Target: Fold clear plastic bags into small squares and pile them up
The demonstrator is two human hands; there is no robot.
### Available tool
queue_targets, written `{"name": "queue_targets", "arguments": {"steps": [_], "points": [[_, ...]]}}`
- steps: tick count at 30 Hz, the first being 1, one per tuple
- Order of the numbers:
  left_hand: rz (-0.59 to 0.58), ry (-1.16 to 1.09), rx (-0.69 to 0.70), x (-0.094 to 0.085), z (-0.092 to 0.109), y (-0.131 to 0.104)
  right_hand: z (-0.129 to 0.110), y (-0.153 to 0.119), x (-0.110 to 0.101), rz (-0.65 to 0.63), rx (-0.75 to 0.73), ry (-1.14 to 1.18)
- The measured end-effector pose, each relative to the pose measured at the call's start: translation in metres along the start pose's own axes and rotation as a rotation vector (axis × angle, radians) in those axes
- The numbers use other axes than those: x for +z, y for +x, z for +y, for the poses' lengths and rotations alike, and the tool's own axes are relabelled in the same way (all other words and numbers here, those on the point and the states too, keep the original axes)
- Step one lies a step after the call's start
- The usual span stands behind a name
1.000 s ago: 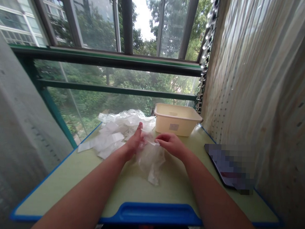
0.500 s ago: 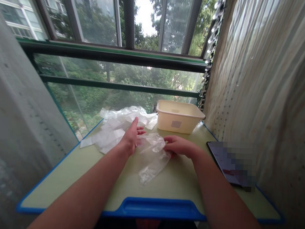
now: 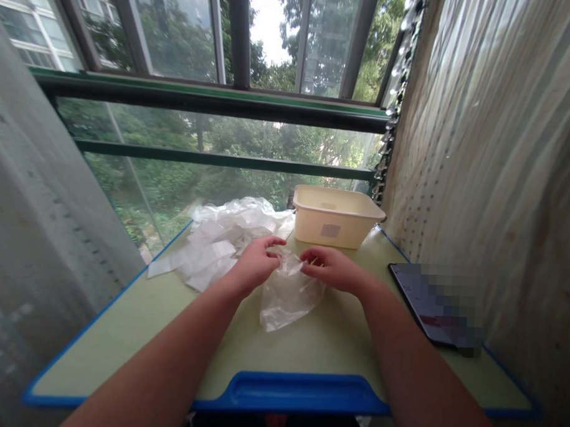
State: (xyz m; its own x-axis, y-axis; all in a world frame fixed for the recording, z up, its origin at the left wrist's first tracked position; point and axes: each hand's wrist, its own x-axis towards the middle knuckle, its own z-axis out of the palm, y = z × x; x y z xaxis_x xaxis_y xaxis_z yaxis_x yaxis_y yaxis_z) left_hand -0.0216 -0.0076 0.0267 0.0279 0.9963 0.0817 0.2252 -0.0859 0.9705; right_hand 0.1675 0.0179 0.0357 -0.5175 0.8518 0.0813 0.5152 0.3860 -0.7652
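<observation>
A clear, crumpled plastic bag (image 3: 291, 298) lies at the middle of the pale green table, its upper edge between my two hands. At that edge's left side, my left hand (image 3: 261, 257) has its fingers curled round and pinching the plastic. My right hand (image 3: 323, 264) grips the upper right part of the same bag with thumb and fingertips. A pile of white, translucent bags (image 3: 213, 242) is spread on the table behind and left of my left hand.
A cream plastic tub (image 3: 336, 224) with a small label stands at the back right. A dark phone or tablet (image 3: 419, 305), partly blurred, lies at the right. The table (image 3: 135, 339) has a blue rim and front tray; windows and curtains surround it.
My left hand has come down and right from an open pose and closed on the bag. The clear bag is now spread wider between both hands.
</observation>
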Motion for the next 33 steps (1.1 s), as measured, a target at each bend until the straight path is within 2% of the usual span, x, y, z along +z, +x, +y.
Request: {"name": "queue_targets", "arguments": {"steps": [3, 7, 9, 11, 14, 16, 19, 22, 24, 26, 29, 33], "points": [[0.025, -0.082, 0.010, -0.001, 0.001, 0.004, -0.003, 0.002, -0.002, 0.026, 0.019, 0.120], [0.152, -0.180, -0.021, -0.002, 0.004, 0.008, -0.002, 0.006, -0.006, 0.168, 0.197, 0.294], [0.206, -0.308, -0.031, -0.002, 0.007, 0.007, 0.000, 0.008, -0.006, 0.236, 0.249, 0.370], [0.137, -0.477, -0.055, 0.001, 0.012, 0.003, 0.001, 0.009, -0.004, 0.289, 0.250, 0.426], [-0.113, -0.596, -0.176, 0.007, 0.018, -0.006, 0.001, 0.010, 0.000, 0.326, 0.223, 0.496], [-0.153, -0.564, -0.223, 0.009, 0.019, -0.010, 0.001, 0.011, 0.001, 0.306, 0.229, 0.501], [-0.083, -0.503, -0.198, 0.008, 0.017, -0.011, 0.001, 0.009, 0.000, 0.272, 0.268, 0.409], [-0.067, -0.425, -0.176, 0.005, 0.012, -0.008, 0.001, 0.007, -0.002, 0.237, 0.107, 0.327], [-0.071, -0.364, -0.158, 0.004, 0.009, -0.006, 0.002, 0.006, -0.002, 0.169, -0.005, 0.295], [-0.090, -0.313, -0.131, 0.005, 0.008, -0.005, 0.002, 0.007, -0.001, 0.127, -0.019, 0.280], [-0.108, -0.210, -0.105, 0.007, 0.008, -0.004, 0.001, 0.009, -0.001, 0.238, 0.010, 0.319], [-0.088, -0.099, -0.102, 0.005, 0.011, -0.006, -0.005, 0.010, -0.006, 0.413, 0.092, 0.539]]}}
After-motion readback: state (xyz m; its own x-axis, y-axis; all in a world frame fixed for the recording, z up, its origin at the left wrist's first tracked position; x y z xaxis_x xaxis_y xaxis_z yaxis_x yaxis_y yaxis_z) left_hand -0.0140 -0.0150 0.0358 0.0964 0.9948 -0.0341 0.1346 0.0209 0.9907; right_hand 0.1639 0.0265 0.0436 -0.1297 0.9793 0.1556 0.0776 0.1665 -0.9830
